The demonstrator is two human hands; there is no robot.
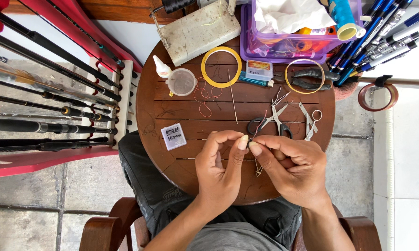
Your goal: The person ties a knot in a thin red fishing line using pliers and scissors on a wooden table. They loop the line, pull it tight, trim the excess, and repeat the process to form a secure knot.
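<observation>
My left hand (221,169) and my right hand (291,167) meet over the near edge of a round wooden table (172,160). Thumbs and forefingers of both hands pinch a tiny metal piece with a thin thread (258,169) hanging down between them. Black-handled scissors (270,122) lie just beyond my fingertips. Small metal pliers (310,122) rest to their right. A loose red thread (204,95) curls on the table further back.
A small clear box (173,136) lies left of my hands. Further back sit a glue bottle (162,67), a clear cup (181,82), a yellow ring (221,66), a purple bin (293,32) and black pliers (311,78). Fishing rods (51,97) fill a red rack at left.
</observation>
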